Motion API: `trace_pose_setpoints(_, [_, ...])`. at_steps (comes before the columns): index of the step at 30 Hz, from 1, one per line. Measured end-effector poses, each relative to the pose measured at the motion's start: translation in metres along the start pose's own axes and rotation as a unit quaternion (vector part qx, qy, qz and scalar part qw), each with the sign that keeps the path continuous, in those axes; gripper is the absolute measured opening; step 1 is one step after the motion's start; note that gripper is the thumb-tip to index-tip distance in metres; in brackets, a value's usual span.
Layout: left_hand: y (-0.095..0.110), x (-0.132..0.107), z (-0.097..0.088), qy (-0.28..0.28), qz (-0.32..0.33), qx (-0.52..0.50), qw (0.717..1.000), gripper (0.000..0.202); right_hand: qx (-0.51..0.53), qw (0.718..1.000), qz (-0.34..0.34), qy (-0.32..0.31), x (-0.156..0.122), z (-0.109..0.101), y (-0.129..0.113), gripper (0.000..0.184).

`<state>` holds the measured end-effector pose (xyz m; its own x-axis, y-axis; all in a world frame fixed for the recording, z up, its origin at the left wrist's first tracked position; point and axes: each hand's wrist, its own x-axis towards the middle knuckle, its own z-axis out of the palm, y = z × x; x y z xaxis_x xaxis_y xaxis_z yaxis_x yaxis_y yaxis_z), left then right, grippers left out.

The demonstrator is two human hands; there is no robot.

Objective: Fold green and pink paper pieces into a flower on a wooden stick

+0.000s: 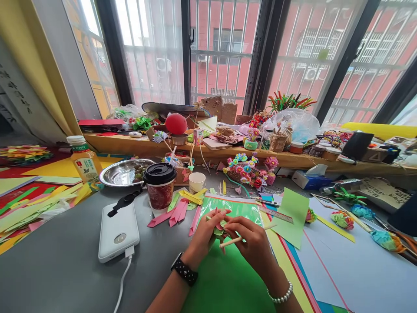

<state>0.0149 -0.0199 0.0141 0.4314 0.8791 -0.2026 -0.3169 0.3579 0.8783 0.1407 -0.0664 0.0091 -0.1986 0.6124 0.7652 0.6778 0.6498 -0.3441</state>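
Observation:
My left hand is closed around a small folded paper flower in green and pink. Close beside it, my right hand has its fingers bent, with a thin pale wooden stick running through the grip. The right fingertips reach the flower's side, and the fingers partly hide it. Both hands are above a glossy green sheet. Just beyond the left hand lie folded pink paper strips and yellow paper strips.
On the left are a white power bank with a cable, a lidded coffee cup, a metal plate and a juice bottle. Finished paper balls and paper sheets lie right. A cluttered ledge runs below the windows.

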Motion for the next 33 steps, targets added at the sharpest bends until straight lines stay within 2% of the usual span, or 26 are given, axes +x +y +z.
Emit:
trace_pose_setpoints(10, [-0.002, 0.002, -0.003, -0.016, 0.008, -0.017, 1.0, 0.023, 0.004, 1.0, -0.017, 0.007, 0.001, 0.001, -0.002, 0.018])
trace_pose_setpoints(15, [0.002, 0.005, -0.01, -0.02, 0.003, -0.075, 0.997, 0.025, 0.017, 0.999, 0.041, 0.019, -0.002, -0.005, 0.007, 0.017])
trace_pose_setpoints(19, [0.004, 0.007, -0.013, -0.035, -0.04, -0.149, 0.987, 0.024, 0.0, 0.997, 0.066, 0.045, -0.004, -0.014, 0.016, 0.014])
trace_pose_setpoints(24, [0.005, 0.007, -0.013, -0.052, -0.044, -0.191, 0.979, 0.021, 0.022, 0.997, 0.079, -0.006, -0.003, -0.017, 0.015, 0.013])
trace_pose_setpoints(28, [0.006, 0.008, -0.011, -0.035, -0.054, -0.183, 0.981, 0.022, 0.033, 0.996, 0.059, -0.051, -0.003, -0.012, 0.012, 0.011])
trace_pose_setpoints(30, [0.006, 0.007, -0.01, -0.031, -0.055, -0.182, 0.981, 0.025, 0.026, 0.997, 0.056, -0.051, -0.004, -0.009, 0.013, 0.01])
trace_pose_setpoints(33, [0.008, 0.004, -0.008, -0.037, -0.04, -0.18, 0.982, 0.034, 0.014, 0.997, 0.072, -0.019, -0.005, -0.006, 0.015, 0.013])
